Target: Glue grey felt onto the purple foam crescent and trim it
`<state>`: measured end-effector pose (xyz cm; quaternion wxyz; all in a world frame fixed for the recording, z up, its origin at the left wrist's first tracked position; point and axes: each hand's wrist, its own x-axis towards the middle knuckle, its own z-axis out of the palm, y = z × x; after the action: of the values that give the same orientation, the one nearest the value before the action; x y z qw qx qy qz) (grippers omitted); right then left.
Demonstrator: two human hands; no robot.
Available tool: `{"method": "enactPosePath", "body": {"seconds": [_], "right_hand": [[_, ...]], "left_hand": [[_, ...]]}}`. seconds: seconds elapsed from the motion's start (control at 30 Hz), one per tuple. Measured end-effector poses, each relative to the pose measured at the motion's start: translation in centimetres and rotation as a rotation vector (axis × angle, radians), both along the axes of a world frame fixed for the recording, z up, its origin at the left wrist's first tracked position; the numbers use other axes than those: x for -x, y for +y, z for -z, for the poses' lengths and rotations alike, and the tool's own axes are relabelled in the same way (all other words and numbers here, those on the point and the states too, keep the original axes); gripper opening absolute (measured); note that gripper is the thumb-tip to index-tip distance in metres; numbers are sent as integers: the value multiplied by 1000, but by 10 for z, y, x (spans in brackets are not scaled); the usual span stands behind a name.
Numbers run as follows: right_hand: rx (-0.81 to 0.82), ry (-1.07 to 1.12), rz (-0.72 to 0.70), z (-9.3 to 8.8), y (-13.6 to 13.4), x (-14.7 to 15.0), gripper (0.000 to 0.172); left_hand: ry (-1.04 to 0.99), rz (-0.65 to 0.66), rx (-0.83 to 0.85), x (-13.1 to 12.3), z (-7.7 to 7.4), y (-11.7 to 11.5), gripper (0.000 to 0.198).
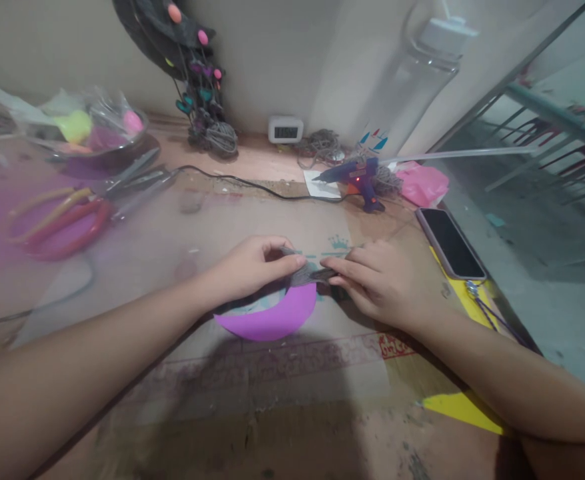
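Brown counter partly under a translucent sheet; left hand and right hand both pinch a grey fibrous band between them; flat purple crescent lies just nearside, long axis sideways, right end meeting the band.

Camera: on the person's head, facing forward and down
Left hand, right hand: near, mid-view
Table: below
Wall: farther, ahead

A craft workshop, it seems: scissors, a glue gun and yarn sit toward the table's back edge.
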<state>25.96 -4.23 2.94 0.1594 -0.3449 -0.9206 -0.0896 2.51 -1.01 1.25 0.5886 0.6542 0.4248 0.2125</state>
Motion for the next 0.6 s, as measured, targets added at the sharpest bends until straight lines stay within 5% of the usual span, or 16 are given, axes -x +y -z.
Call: {"method": "enactPosePath", "body": {"seconds": [0.6], "right_hand": [[-14,-12,-9,2,-1,2,29]], "left_hand": [[13,3,20,-1,2,0,28]]}}
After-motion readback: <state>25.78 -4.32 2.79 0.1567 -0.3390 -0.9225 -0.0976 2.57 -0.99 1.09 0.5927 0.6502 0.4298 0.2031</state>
